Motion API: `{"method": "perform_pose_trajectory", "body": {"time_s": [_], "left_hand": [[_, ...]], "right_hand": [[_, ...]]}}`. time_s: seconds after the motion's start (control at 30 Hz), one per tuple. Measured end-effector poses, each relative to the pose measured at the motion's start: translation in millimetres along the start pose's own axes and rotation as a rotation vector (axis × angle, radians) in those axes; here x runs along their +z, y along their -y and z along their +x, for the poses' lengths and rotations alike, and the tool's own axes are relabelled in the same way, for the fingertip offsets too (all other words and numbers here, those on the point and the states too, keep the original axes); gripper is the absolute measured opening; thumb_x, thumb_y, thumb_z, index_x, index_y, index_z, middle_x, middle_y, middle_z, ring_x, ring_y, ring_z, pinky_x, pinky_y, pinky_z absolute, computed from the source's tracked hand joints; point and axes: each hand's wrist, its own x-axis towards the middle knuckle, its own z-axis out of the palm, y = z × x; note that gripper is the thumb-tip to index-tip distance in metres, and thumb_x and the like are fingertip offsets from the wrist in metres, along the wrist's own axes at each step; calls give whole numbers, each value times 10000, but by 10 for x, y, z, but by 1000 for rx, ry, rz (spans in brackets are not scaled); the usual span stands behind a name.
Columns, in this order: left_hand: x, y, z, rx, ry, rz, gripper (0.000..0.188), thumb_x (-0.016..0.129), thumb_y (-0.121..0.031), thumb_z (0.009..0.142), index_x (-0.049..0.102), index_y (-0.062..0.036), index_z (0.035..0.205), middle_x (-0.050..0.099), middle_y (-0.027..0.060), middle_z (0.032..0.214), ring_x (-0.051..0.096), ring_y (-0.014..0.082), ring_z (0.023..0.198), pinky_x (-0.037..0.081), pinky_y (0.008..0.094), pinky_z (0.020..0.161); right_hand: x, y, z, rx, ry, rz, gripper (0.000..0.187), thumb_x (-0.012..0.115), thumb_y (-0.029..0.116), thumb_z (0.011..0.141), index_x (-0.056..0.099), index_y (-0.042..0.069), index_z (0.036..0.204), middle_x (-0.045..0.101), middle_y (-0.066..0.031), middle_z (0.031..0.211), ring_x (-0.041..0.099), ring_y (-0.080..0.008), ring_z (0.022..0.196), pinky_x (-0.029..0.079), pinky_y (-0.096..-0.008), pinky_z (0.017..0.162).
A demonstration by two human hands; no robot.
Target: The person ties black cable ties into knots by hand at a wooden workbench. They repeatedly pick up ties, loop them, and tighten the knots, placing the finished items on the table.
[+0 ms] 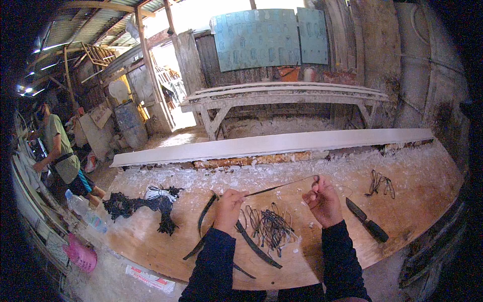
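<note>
The left hand (230,204) and the right hand (322,200) are raised over a wooden table (417,201), well apart from each other. A thin dark strip (282,186) runs between them. The left hand's fingers are closed on the strip's lower end; the right hand's fingers are pinched together on its upper end, which sits slightly higher, at about 2 o'clock from the left hand. Both forearms wear dark blue sleeves.

Directly below the hands, at 6 o'clock, lies a loose pile of cut strips (271,227) on the table. Two long curved dark strips (256,246) lie just beside the pile, toward the left forearm. A knife (366,220) with a dark handle rests on the table at 4 o'clock from the right hand, near but not touching it. A small tangle of dark cord (380,182) lies at 2 o'clock from the right hand.

At 9 o'clock from the left hand lies a dark bundle (143,204) tied with white string (the string end points away from the hands). A long pale plank (271,145) borders the table's far edge. A plastic bottle (85,210) stands beyond the table's left end, and a second person (59,151) stands further left.
</note>
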Motion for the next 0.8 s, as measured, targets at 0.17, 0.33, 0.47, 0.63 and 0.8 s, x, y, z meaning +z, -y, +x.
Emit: {"method": "perform_pose_trajectory", "body": {"time_s": [0.17, 0.33, 0.47, 0.63, 0.8], "left_hand": [[113, -36, -61, -51, 76, 157, 175, 555, -27, 774, 630, -37, 932, 572, 105, 781, 569, 234, 734, 441, 262, 666], [181, -253, -120, -250, 141, -272, 155, 607, -109, 791, 612, 14, 886, 631, 77, 827, 590, 153, 732, 451, 242, 672], [239, -444, -141, -379, 211, -712, 147, 615, -140, 798, 598, -4, 852, 611, 31, 788, 548, 73, 691, 417, 194, 595], [236, -504, -161, -479, 208, -826, 101, 611, -130, 798, 586, -32, 807, 565, -12, 706, 480, 32, 603, 342, 155, 512], [242, -482, -157, -447, 259, -836, 128, 609, -135, 802, 600, -10, 826, 556, -11, 692, 479, 45, 590, 360, 169, 505]], "right_hand": [[-5, 8, -4, -109, -23, 76, 198, 522, 200, 861, 466, 105, 1026, 554, 33, 749, 539, -97, 627, 453, -317, 763], [64, -111, -9, -39, -95, -150, 131, 551, 161, 839, 527, 93, 949, 573, 4, 785, 562, -107, 685, 459, -292, 753], [156, -367, -60, 220, -145, -427, 80, 580, 129, 812, 583, 63, 858, 596, -8, 804, 565, -106, 722, 448, -258, 728], [191, -516, -110, 271, -49, -543, 78, 592, 86, 800, 599, 27, 851, 619, -32, 780, 568, -103, 697, 463, -250, 657], [145, -570, -98, 236, -98, -598, 80, 603, 71, 792, 599, 22, 855, 622, -33, 765, 576, -101, 672, 469, -237, 610]]}}
